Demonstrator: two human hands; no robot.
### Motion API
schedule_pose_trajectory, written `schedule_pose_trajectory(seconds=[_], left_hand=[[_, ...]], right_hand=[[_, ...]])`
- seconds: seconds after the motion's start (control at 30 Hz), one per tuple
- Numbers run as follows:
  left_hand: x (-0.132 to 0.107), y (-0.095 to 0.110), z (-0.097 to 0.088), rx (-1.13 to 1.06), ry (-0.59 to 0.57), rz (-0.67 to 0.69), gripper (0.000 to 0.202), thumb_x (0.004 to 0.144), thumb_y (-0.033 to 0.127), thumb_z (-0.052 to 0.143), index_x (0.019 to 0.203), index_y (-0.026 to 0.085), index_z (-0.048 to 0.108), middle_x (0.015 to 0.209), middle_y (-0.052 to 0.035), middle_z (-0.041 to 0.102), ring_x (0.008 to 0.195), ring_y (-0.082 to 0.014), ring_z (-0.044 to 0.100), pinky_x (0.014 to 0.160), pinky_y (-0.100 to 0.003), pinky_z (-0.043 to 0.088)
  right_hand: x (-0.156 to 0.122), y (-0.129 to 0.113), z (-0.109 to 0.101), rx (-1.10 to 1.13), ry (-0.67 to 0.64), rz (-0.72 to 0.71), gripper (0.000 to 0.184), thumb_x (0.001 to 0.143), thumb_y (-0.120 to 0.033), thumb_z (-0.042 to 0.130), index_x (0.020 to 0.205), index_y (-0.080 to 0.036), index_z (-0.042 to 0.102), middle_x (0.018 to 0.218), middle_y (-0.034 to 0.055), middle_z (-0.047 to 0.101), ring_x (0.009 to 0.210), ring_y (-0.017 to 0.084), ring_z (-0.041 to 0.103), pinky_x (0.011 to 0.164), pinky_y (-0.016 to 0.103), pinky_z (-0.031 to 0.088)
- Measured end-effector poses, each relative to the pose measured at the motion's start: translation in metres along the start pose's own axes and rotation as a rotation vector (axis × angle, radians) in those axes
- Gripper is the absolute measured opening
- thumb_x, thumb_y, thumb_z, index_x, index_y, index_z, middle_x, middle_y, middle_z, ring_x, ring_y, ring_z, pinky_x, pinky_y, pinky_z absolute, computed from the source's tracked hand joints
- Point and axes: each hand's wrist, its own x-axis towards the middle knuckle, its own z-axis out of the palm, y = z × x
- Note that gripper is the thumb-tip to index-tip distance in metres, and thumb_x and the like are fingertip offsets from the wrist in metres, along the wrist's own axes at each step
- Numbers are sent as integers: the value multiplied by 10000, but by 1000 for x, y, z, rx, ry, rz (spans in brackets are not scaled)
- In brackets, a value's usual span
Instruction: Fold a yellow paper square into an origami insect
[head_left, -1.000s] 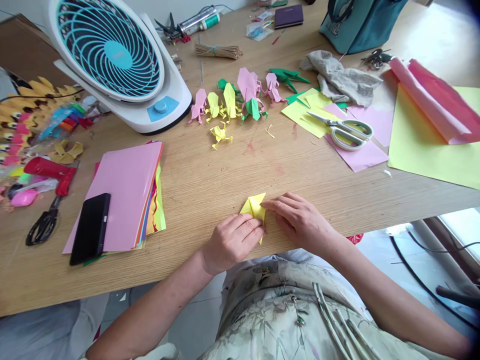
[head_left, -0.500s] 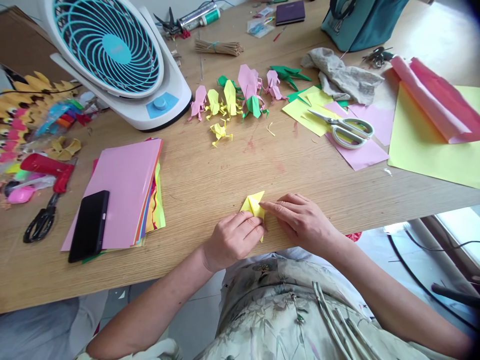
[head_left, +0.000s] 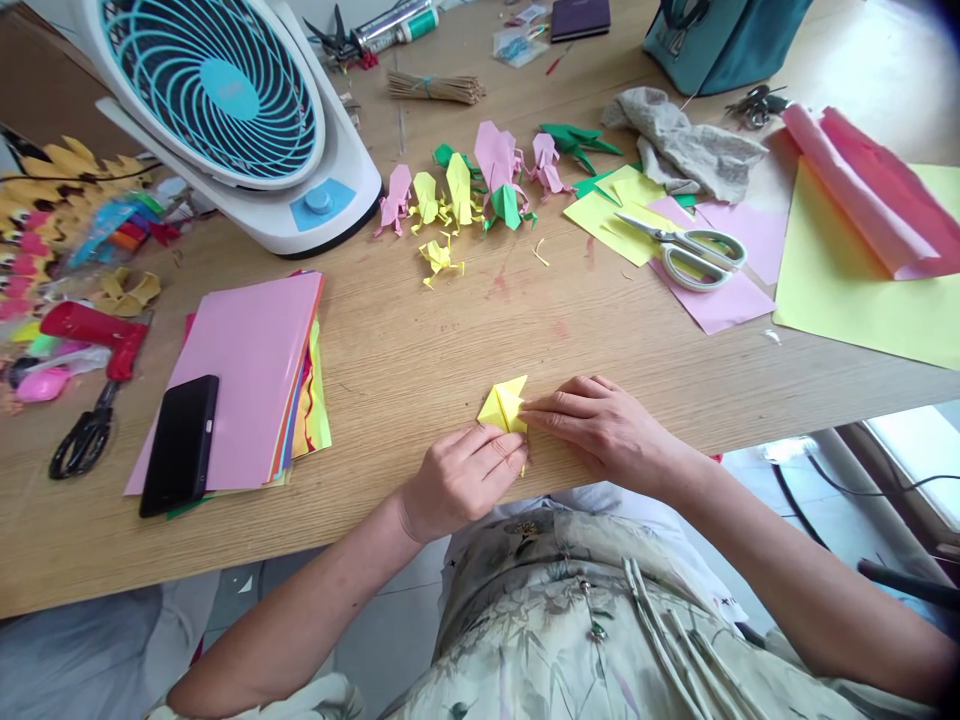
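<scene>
A small piece of folded yellow paper (head_left: pixel 501 407) lies near the table's front edge, with pointed corners and a crease down its middle. My left hand (head_left: pixel 469 472) covers its lower part, fingers bent and pressed together on it against the table. From the right side, my right hand (head_left: pixel 600 425) pinches the paper's edge with its fingertips; its thumb is hidden underneath. Farther back stand several folded paper figures in pink, yellow and green, among them a tall pink figure (head_left: pixel 498 155). In front of them sits a small yellow paper frog (head_left: pixel 439 260).
At left are a fan (head_left: pixel 330 195), a stack of coloured paper (head_left: pixel 247 350) bearing a black phone (head_left: pixel 180 440), and black-handled scissors (head_left: pixel 82 440). White-handled scissors (head_left: pixel 701 255) rest on paper sheets at right, near a grey cloth (head_left: pixel 690 145) and a rolled pink sheet (head_left: pixel 877 200).
The fingers of my right hand have drawn closer together and lie flatter at the paper's right edge. My left hand stays pressed on the paper. The whole view has shifted slightly.
</scene>
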Motion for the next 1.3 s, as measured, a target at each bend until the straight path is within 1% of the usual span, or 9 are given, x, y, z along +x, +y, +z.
schedule_pose_trajectory(seconds=[0.17,0.37,0.5,0.67,0.8,0.9,1.13,1.23,1.3], left_hand=[[-1,2,0,9,16,1,70,903,125,635,969,133,658,947,-60,761,841,-167,687,727,-286,564],[-1,3,-3,19,-11,23,103,902,124,632,999,116,664,967,-75,764,849,-174,692,719,-288,570],[-2,4,-4,2,-13,27,101,910,114,616,994,127,670,988,-76,765,870,-170,694,724,-282,570],[-2,5,-6,-30,-23,15,105,891,103,642,991,122,668,951,-68,761,861,-177,690,723,-286,568],[-3,6,-7,-40,-57,-7,104,928,109,590,990,144,666,945,-56,755,875,-168,684,747,-281,563],[-5,8,-8,-31,-59,-9,109,920,106,599,1000,142,664,961,-56,754,870,-173,679,746,-284,560],[-4,12,-6,-61,-70,-84,115,905,110,618,986,175,668,948,-35,749,845,-157,662,724,-261,540],[-7,13,-7,-153,-53,-125,84,892,142,647,970,170,662,943,-46,742,866,-164,668,776,-278,557],[-11,14,-9,-220,-45,-178,102,907,142,619,999,168,655,955,-62,730,892,-159,674,817,-280,563]], right_hand=[[0,6,-3,16,-59,-34,441,949,-168,503,1387,-162,551,1232,137,657,967,241,529,825,376,399],[0,7,-5,18,-63,-42,437,941,-173,524,1375,-158,567,1228,143,654,970,245,524,811,377,393],[1,6,-7,38,-67,-53,416,941,-161,517,1350,-173,591,1223,136,659,975,243,535,825,381,397],[0,5,-10,25,-89,-71,382,962,-172,491,1325,-175,610,1254,134,649,1003,253,521,849,391,394],[-1,4,-12,-8,-111,-88,404,947,-153,496,1336,-177,599,1307,126,625,998,261,502,848,404,391],[-1,3,-14,-35,-109,-102,427,933,-131,499,1345,-196,592,1314,121,621,1012,264,497,837,405,390],[-2,1,-19,-70,-117,-139,444,912,-131,512,1340,-216,594,1346,115,601,1016,271,503,806,405,396],[-2,1,-19,-97,-109,-153,431,911,-135,519,1328,-206,601,1340,122,598,1005,271,506,803,402,394],[-2,1,-18,-108,-94,-162,415,912,-144,531,1315,-202,611,1321,133,601,999,270,509,807,401,395]])
